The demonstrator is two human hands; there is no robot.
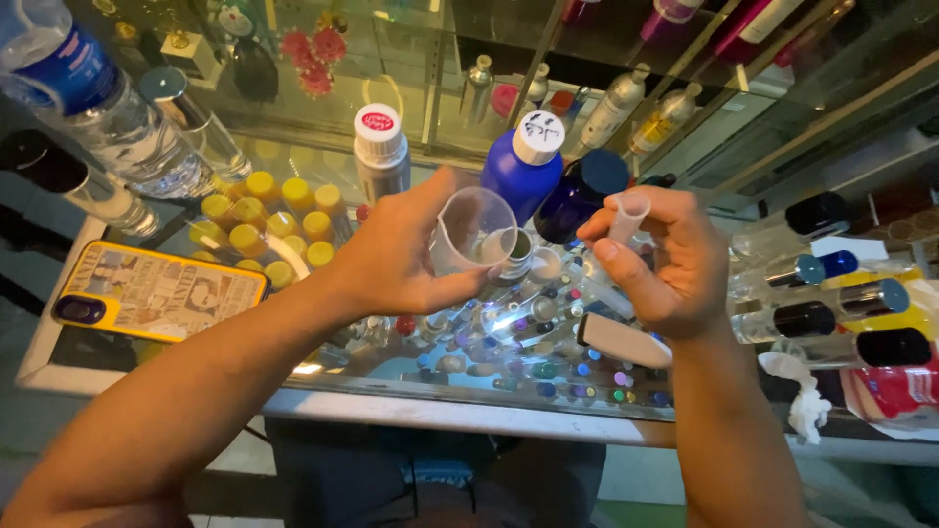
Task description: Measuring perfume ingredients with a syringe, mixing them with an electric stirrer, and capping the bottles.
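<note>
Pouring at the glass counter (460, 416)

We tilt a clear cup (473, 231) gripped in our left hand (396, 256); our right hand (665, 262) pinches 1 small tube (628, 217) — best held steady, lips close.

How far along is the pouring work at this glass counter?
Done: the small bottle on the counter stands open, with no cap on it. In hand: the left hand tilts a clear measuring cup over that bottle, while the right hand holds a small clear tube-like piece. Left: the bottle is not yet capped; whether liquid is flowing cannot be told.
</note>
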